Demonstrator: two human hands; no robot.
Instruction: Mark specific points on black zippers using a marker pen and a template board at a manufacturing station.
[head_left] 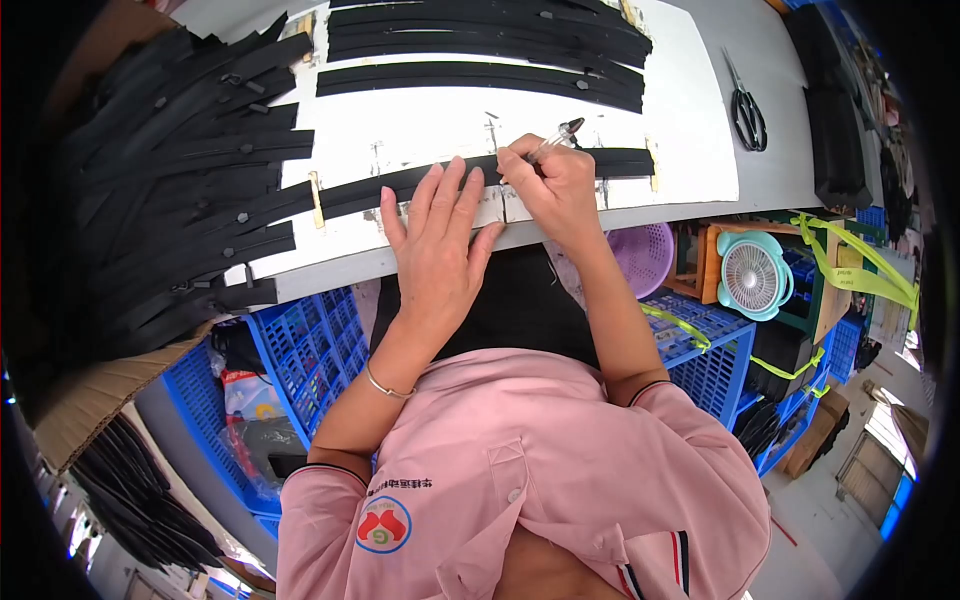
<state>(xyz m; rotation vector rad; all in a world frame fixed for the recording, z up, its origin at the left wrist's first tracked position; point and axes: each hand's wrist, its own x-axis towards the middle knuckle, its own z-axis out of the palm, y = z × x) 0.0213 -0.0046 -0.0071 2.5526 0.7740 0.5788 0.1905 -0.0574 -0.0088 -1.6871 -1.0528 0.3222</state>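
Note:
A black zipper strip (625, 163) lies across the white board (690, 130) near the table's front edge. My left hand (437, 235) rests flat on it with the fingers stretched out. To the right, my right hand (553, 185) is closed round a clear pen (556, 140) with a dark end that points up and right. The pen's writing tip is hidden by my fingers, close to the strip. Farther back on the board, more black zipper strips (480, 80) lie side by side. Short dark marks show on the board around the strip.
A large heap of black zippers (190, 150) covers the table's left side. Black-handled scissors (747, 115) lie right of the board, beside a dark padded block (836, 150). Below the table stand blue crates (715, 370), a purple basket (642, 255) and a turquoise fan (754, 276).

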